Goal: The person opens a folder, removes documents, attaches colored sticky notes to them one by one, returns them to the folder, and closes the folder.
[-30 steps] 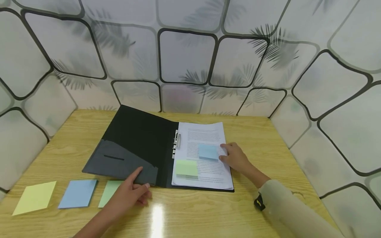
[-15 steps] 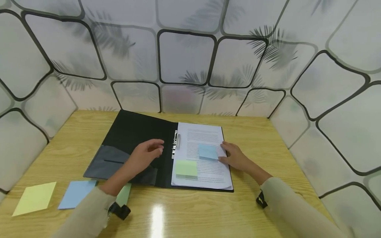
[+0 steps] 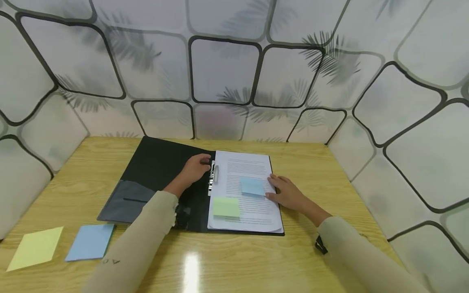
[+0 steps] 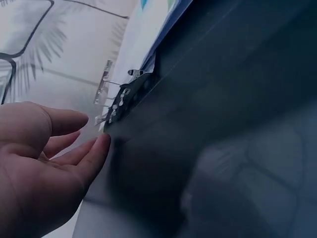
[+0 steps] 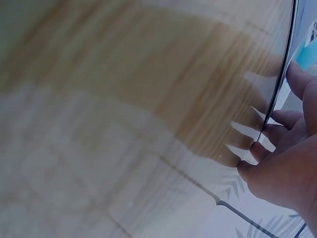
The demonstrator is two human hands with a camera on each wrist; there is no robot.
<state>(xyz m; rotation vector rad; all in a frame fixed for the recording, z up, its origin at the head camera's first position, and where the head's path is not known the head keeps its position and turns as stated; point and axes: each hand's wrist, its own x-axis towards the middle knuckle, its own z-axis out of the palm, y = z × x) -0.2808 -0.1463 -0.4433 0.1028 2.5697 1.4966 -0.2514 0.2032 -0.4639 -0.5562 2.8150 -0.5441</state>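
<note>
A black folder [image 3: 157, 160] lies spread open, with printed sheets [image 3: 250, 162] on its right side under a metal lever clip [image 3: 211, 177]. A blue sticky note [image 3: 253, 186] and a green sticky note [image 3: 226, 208] are on the top sheet. My left hand [image 3: 194, 169] is over the inner cover at the clip's far end, holding nothing. In the left wrist view its loosely bent fingers [image 4: 94, 153] are right by the clip. My right hand [image 3: 287, 193] rests at the sheets' right edge, thumb over the paper; in the right wrist view its fingertips [image 5: 257, 148] lie along the folder's edge.
A yellow sticky pad [image 3: 35, 249] and a blue sticky pad [image 3: 90, 242] lie at the front left of the wooden table [image 3: 238, 264]. My left sleeve [image 3: 135, 244] hides the spot beside them. A patterned wall [image 3: 223, 73] encloses the back and sides.
My left hand has left the cover's pocket and moved up and right to the clip, its sleeve now covering the green sticky pad. The cover lies slightly lower; my right hand has stayed.
</note>
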